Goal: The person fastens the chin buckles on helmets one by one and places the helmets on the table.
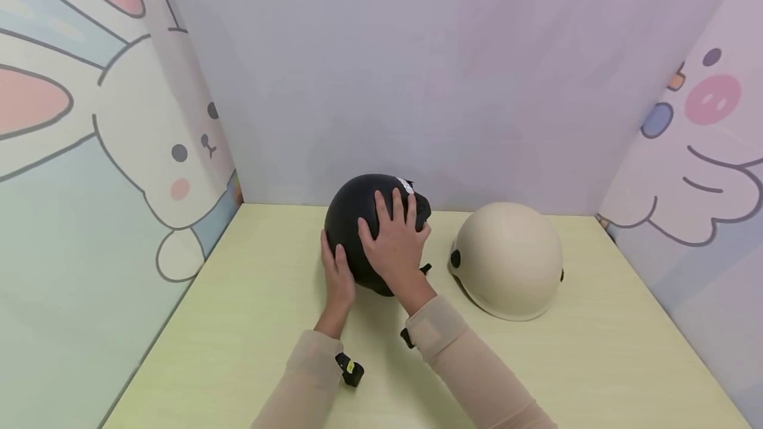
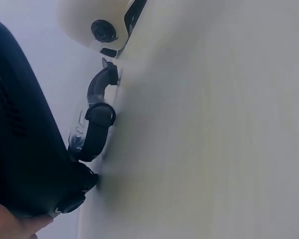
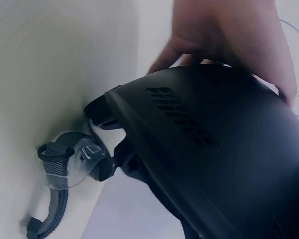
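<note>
A black helmet (image 1: 352, 217) with a light patterned strip near its top right sits tilted between both hands. On its lower left side, my left hand (image 1: 338, 280) lies with thumb and fingers extended along the shell. My right hand (image 1: 396, 243) rests over its right side, fingers spread across the dome. In the right wrist view, the left hand (image 3: 229, 35) presses the shell beside slotted vents (image 3: 179, 117). A dark chin strap (image 3: 57, 169) in clear plastic hangs from the rim down to the table. The left wrist view shows this strap (image 2: 97, 129) too.
A cream helmet (image 1: 509, 260) with a black side knob (image 1: 456, 258) stands on the pale yellow table (image 1: 268, 323), right of the black one. A pale backdrop (image 1: 417, 71) rises behind, with cartoon-printed panels at both sides. Each sleeve cuff carries a small black device (image 1: 350, 371).
</note>
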A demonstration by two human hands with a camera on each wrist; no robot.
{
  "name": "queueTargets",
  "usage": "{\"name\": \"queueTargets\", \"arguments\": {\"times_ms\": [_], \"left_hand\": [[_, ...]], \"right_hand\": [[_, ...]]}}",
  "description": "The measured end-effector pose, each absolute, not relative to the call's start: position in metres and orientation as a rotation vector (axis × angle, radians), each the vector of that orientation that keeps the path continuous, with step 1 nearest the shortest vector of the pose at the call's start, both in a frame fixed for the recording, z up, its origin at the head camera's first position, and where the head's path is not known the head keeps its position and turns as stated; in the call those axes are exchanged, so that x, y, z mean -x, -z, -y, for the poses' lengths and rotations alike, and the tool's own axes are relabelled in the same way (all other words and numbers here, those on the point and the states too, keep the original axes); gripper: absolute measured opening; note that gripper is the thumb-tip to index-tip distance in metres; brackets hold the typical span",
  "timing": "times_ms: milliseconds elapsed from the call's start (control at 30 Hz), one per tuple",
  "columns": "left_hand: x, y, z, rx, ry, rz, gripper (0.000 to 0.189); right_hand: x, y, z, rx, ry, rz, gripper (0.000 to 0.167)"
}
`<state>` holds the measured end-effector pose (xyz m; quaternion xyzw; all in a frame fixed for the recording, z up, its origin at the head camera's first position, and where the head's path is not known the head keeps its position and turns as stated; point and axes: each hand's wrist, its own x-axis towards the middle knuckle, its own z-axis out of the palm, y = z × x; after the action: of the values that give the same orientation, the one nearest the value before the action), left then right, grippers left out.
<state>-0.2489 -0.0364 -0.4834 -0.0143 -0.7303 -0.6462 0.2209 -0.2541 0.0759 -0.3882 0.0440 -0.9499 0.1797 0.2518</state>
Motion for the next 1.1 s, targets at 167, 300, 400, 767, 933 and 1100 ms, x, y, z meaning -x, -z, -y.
{"name": "queueTargets", "arguments": {"times_ms": [167,300,400,767,933,1100], "left_hand": [[0.253,0.472,0.041,0.016,1.702,2.097,0.062],[0.256,0.461,0.044,0.013,1.649,2.149,0.061],[0.261,0.454,0.049,0.076,1.55,2.167,0.059],[0.274,0.429,0.058,0.225,1.245,2.299,0.061],[0.272,0.43,0.056,0.212,1.208,2.305,0.061],[0.273,0.43,0.053,0.205,1.188,2.306,0.063]], "right_hand": [[0.255,0.392,-0.077,-0.104,-0.528,2.586,0.062],[0.254,0.391,-0.076,-0.125,-0.547,2.586,0.062],[0.253,0.39,-0.073,-0.141,-0.541,2.597,0.062],[0.25,0.393,-0.071,-0.194,-0.431,2.573,0.06],[0.251,0.396,-0.074,-0.197,-0.433,2.554,0.058],[0.252,0.394,-0.08,-0.192,-0.474,2.549,0.059]]}}
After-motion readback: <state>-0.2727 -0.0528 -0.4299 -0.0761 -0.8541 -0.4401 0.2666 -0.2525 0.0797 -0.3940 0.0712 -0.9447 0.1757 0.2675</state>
